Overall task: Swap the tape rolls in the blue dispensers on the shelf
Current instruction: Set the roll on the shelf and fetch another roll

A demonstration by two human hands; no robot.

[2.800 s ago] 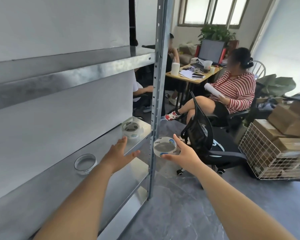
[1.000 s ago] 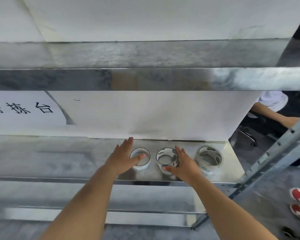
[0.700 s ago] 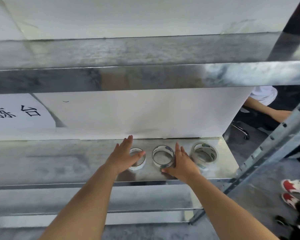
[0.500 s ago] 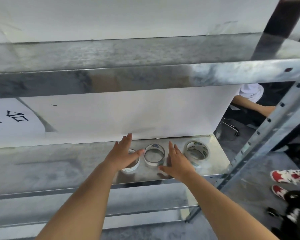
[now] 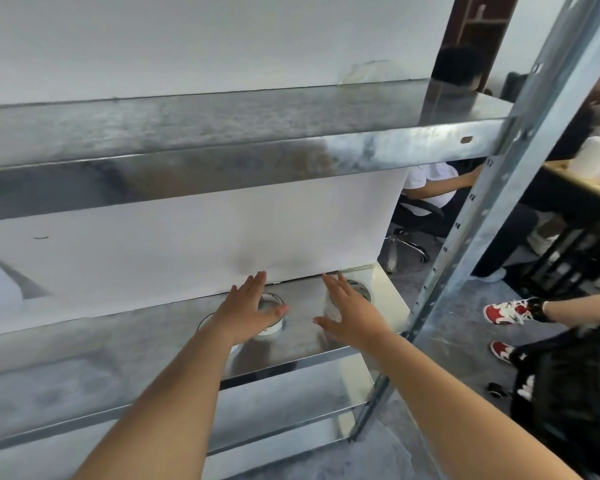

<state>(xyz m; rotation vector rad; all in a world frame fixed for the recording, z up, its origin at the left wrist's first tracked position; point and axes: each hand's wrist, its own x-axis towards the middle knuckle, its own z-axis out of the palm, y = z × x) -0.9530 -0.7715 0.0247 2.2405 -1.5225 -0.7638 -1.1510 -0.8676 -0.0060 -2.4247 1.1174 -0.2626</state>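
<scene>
Three rolls of clear tape lie flat on the middle metal shelf (image 5: 136,344). My left hand (image 5: 248,311) is spread flat, palm down. It covers most of the left roll (image 5: 202,322) and part of the middle roll (image 5: 273,325). My right hand (image 5: 354,315) is spread too, hovering over the right roll (image 5: 362,291) near the shelf's right end. Neither hand grips anything. No blue dispenser is in view.
An upper metal shelf (image 5: 222,161) hangs above my hands, and a slanted steel post (image 5: 492,216) stands at the right. White board backs the shelves. Beyond the post are seated people, a wooden desk (image 5: 575,188), red-and-white shoes (image 5: 506,311) and a black chair (image 5: 575,393).
My right hand let go of the middle roll on the shelf and shifted right over the end roll. My left hand slid right, over the left and middle rolls.
</scene>
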